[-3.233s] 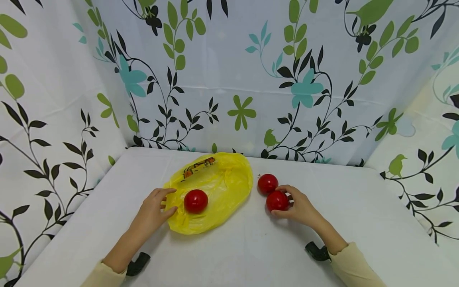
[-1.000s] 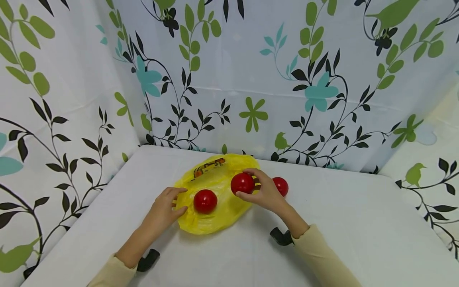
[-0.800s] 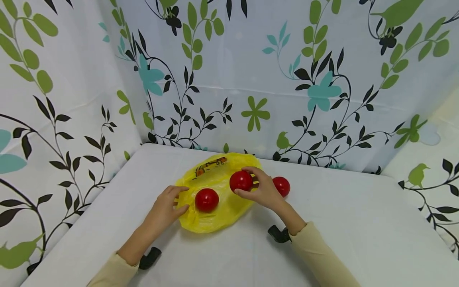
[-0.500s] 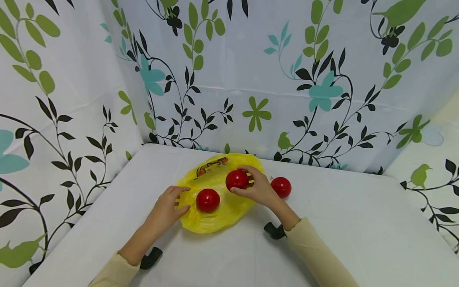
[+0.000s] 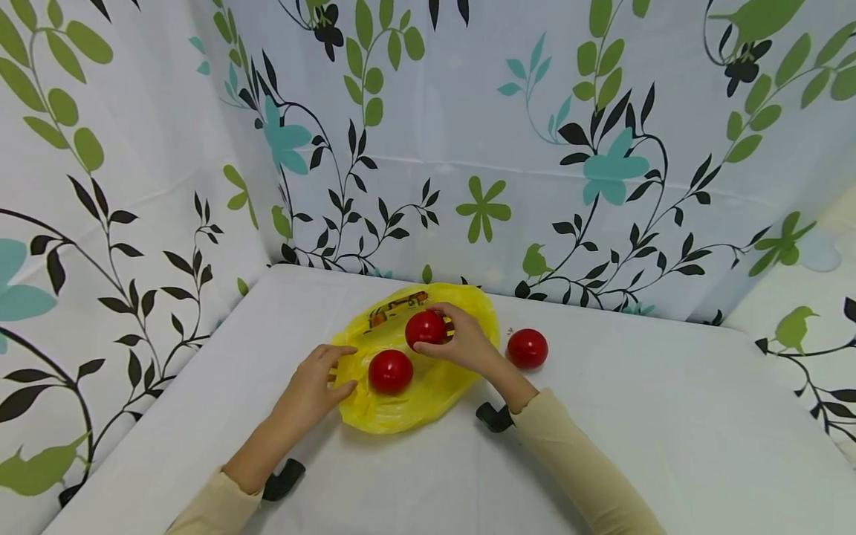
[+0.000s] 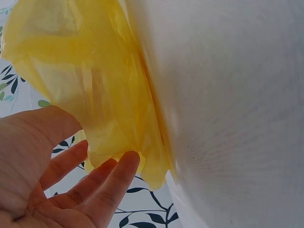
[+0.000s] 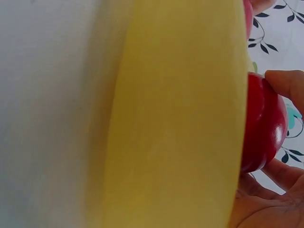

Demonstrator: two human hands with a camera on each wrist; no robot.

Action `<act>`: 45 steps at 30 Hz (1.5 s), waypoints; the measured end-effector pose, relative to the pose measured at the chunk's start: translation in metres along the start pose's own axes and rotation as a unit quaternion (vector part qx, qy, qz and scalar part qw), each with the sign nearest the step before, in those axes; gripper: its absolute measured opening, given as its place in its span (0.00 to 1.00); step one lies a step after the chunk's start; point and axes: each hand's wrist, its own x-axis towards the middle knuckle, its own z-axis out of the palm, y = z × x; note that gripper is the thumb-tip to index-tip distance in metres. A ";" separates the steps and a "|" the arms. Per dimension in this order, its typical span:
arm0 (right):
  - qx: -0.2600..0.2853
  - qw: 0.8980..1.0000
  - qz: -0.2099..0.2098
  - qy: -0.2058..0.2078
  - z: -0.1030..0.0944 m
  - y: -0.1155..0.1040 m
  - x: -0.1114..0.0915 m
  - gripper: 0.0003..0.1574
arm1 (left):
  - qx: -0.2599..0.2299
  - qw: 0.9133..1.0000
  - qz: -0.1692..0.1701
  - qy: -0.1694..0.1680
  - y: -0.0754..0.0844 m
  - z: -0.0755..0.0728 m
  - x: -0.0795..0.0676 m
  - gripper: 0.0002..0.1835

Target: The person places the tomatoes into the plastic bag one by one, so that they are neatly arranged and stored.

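Note:
A yellow plastic bag (image 5: 435,401) with a printed picture is spread into a shallow bowl shape. One glossy red ball (image 5: 391,371) sits in it. Over the bag, my right hand (image 5: 464,342) holds a second red ball (image 5: 424,331) between thumb and fingers. The right wrist view shows that held ball (image 7: 266,126) partly behind the bag's yellow side (image 7: 175,114). At the bag's left edge is my left hand (image 5: 310,386), thumb and fingers spread apart and lightly bent. In the left wrist view its fingertips (image 6: 129,159) touch the thin plastic (image 6: 114,95).
A third red ball (image 5: 527,349) lies on the white table (image 5: 635,416), right of the bag. Dark wrist devices (image 5: 284,480) stick out by both sleeves. Leaf-patterned curtain (image 5: 481,111) stands behind and at the sides.
My right hand has picked up one of the two balls on the right and carried it left over the bag, close to the ball inside. My left hand stays at the bag's edge.

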 end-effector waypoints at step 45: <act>0.003 0.996 0.039 -0.075 0.026 0.014 0.028 0.41 | 0.001 1.000 -0.006 -0.001 0.000 -0.001 0.002 0.27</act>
